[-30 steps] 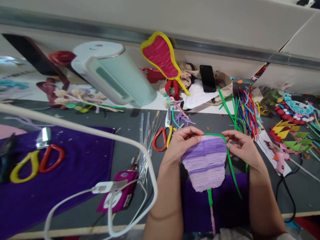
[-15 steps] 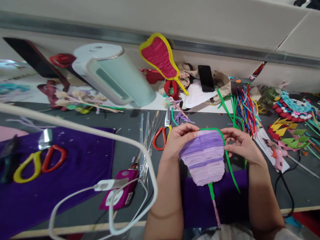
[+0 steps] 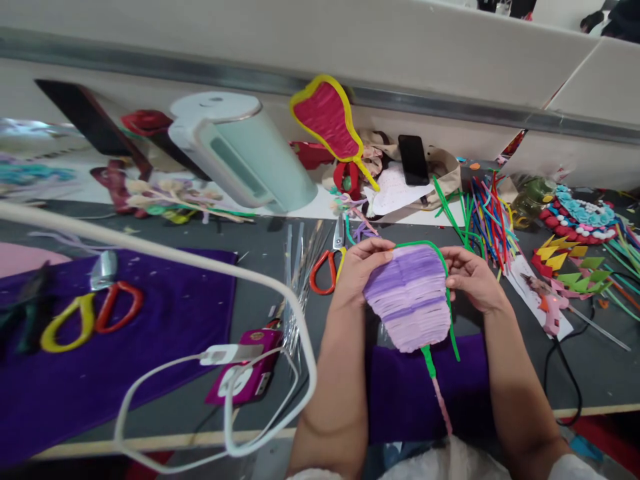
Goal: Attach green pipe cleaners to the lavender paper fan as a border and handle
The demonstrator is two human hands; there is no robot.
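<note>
A fan-shaped piece (image 3: 410,300) striped in light and dark purple stands between my hands, with a green and pink stem (image 3: 439,400) pointing down toward me. My left hand (image 3: 364,267) pinches its upper left corner and one end of a green pipe cleaner (image 3: 425,243). The green strip runs along the top edge, bends at the right corner and hangs down beside the right edge. My right hand (image 3: 473,277) has its fingers closed on the strip at the upper right edge. A folded purple cloth (image 3: 425,407) lies below.
Scissors (image 3: 325,272) and silver wires (image 3: 297,280) lie left of my hands. A white cable (image 3: 200,253) arches across the left, over a magenta power block (image 3: 245,380). Pipe cleaners (image 3: 493,220) and a pink glue gun (image 3: 553,313) are at right; a pale green jug (image 3: 250,153) stands behind.
My right hand has moved slightly down along the green strip, whose loose end now hangs closer to the purple piece's right edge. The whole view has shifted a little.
</note>
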